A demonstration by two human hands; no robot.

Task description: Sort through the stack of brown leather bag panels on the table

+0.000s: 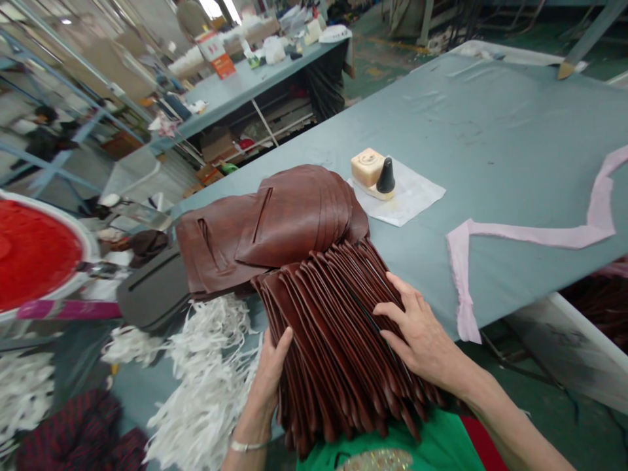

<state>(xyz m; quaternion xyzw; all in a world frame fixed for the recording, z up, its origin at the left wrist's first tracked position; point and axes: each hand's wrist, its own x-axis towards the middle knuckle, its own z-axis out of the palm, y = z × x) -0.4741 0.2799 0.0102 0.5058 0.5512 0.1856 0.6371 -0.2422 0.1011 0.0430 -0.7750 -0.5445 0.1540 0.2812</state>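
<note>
A thick row of folded brown leather pieces (338, 333) stands on edge at the table's near side, overhanging toward my body. My left hand (272, 366) presses against its left side, thumb on top and the other fingers hidden. On the right side, my right hand (417, 327) grips the row with bent, slightly spread fingers. Between them the hands hold the row together. Just behind it lies a pile of flat brown leather panels (299, 216) with slits cut in them, partly overlapping.
A yellowish block (367, 167) and a black cone (386, 176) sit on white paper (412, 193). A pink strip (534, 234) crosses the table at right. White shredded strips (210, 379), a dark grey panel (154, 288) and a red round tub (34, 255) are at left.
</note>
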